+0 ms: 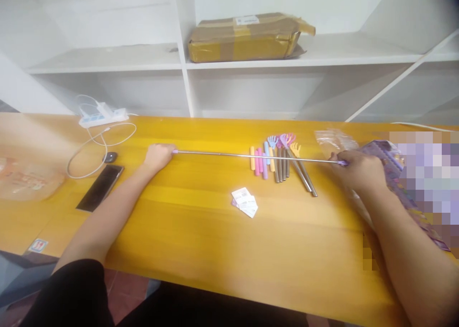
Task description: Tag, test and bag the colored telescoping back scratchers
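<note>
A telescopic back scratcher (220, 154), its thin metal rod pulled out long, stretches level above the table between both hands. My left hand (160, 156) is closed around its left end, where a bit of light purple shows. At the other end my right hand (360, 169) grips a purple part, mostly hidden by the fingers. Beneath the rod lie several coloured handle sleeves (257, 162) in yellow, pink, purple and blue. Beside them are several collapsed back scratchers (304, 176) with metal shafts and claw heads. Small white cards (245, 202) lie nearer to me.
On the left of the wooden table (201, 241) are a phone (100, 188), a small black object (110, 157), a power strip (103, 116) with white cable and a plastic bag (28, 179). Clear plastic bags (337, 138) lie right. A taped cardboard box (244, 38) sits on the shelf.
</note>
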`<state>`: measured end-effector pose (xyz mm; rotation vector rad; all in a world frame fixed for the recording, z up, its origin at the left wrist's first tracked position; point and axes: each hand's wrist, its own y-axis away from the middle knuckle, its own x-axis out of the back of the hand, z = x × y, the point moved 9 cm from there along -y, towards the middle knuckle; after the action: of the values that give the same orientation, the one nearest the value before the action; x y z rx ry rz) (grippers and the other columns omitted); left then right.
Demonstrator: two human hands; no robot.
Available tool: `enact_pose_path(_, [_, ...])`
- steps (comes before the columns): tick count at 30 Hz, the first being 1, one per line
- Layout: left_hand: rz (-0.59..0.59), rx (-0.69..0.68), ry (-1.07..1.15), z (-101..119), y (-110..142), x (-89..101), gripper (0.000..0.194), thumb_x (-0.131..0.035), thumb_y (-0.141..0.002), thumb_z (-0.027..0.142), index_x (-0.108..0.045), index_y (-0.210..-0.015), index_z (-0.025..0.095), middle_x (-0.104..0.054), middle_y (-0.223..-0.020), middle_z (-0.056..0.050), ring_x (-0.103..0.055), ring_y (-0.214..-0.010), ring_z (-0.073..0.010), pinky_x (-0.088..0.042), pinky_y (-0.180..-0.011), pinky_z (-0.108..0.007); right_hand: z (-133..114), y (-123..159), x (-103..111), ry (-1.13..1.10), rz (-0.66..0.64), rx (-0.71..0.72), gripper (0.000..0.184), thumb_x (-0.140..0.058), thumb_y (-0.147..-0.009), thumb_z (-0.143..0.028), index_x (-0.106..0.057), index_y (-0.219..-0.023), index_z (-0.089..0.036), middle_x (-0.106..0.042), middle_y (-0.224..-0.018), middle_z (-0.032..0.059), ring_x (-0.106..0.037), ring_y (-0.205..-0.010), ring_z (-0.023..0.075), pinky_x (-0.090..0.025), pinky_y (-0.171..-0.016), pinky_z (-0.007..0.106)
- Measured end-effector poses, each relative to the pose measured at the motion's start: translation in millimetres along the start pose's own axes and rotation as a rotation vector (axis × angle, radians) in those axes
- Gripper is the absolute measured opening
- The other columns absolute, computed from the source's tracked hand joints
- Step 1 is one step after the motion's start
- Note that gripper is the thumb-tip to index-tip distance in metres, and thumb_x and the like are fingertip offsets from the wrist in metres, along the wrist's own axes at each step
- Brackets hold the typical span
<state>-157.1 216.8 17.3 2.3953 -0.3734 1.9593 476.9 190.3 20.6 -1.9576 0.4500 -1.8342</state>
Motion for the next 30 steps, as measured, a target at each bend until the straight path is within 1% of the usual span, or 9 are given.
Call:
enact_pose_path(3, [-0.015,0.006,0.004,-1,0,-0.9,0.035,-0.046,-0.099,0.028,-0.08,-0.105,0.023,-0.08,-0.095,-0.012,-0.075,-0.089,-0.0302,-0.046,-0.072,-0.035,-1,0,4,-0.036,0.018,0.012,0.038,-0.049,-0.087,-0.047,-0.054,-0.059,-0.02,-0.056,-0.057,0.005,-0.045,-0.056,0.0144,-0.033,-0.058,0.027])
enact_pose_path(9, [-0.044,0.018,0.012,0,1,2.0,0.035,-0.046,-0.099,0.028,-0.08,-0.105,0.024,-0.081,-0.097,-0.011,-0.075,-0.089,-0.0299,-0.048,-0.075,-0.036,1,-1,15,-0.034,0.096,0.009,0.041,-0.047,-0.087,-0.047,-0.052,-0.057,-0.02,-0.054,-0.055,0.0046,-0.045,-0.055,0.014,-0.036,-0.059,0.027])
enact_pose_path(12, [-0.056,0.033,0.008,-2,2,4.7,0.035,-0.046,-0.098,0.029,-0.08,-0.105,0.024,-0.081,-0.096,-0.012,-0.075,-0.089,-0.0294,-0.048,-0.076,-0.036,-1,-2,21,-0.036,0.141,0.037,0.042,-0.048,-0.088,-0.047,-0.052,-0.055,-0.02,-0.056,-0.055,0.0043,-0.049,-0.056,0.0141,-0.037,-0.059,0.026])
enact_pose_path(15, [-0.066,0.026,-0.014,0,3,8.0,0.035,-0.045,-0.1,0.03,-0.079,-0.106,0.024,-0.081,-0.095,-0.012,-0.075,-0.088,-0.0292,-0.049,-0.076,-0.035,-4,-2,23,-0.036,0.121,0.05,0.042,-0.049,-0.088,-0.047,-0.053,-0.055,-0.021,-0.059,-0.057,0.0052,-0.052,-0.058,0.0147,-0.039,-0.059,0.026])
enact_pose_path(19, [-0.048,-0.001,-0.017,4,4,14.8,0.035,-0.044,-0.1,0.03,-0.079,-0.103,0.022,-0.08,-0.092,-0.013,-0.075,-0.086,-0.0315,-0.048,-0.074,-0.036,-4,-4,28,-0.047,0.081,0.003,0.039,-0.05,-0.088,-0.043,-0.05,-0.055,-0.021,-0.059,-0.058,0.0068,-0.053,-0.059,0.0158,-0.04,-0.061,0.027])
enact_pose_path(24, [-0.05,0.001,0.009,6,5,17.7,0.034,-0.046,-0.1,0.032,-0.078,-0.1,0.022,-0.079,-0.089,-0.014,-0.075,-0.085,-0.0327,-0.049,-0.075,-0.038,-5,-3,31,-0.066,0.041,-0.026,0.039,-0.052,-0.088,-0.039,-0.046,-0.053,-0.021,-0.055,-0.056,0.0065,-0.049,-0.059,0.0157,-0.039,-0.062,0.029])
enact_pose_path(30, [-0.081,-0.004,-0.008,9,5,20.3,0.032,-0.048,-0.099,0.03,-0.079,-0.103,0.022,-0.08,-0.093,-0.014,-0.075,-0.087,-0.0334,-0.049,-0.075,-0.038,3,-2,31,-0.069,0.048,-0.054,0.036,-0.053,-0.085,-0.038,-0.048,-0.054,-0.021,-0.057,-0.056,0.0068,-0.05,-0.059,0.0151,-0.039,-0.062,0.027])
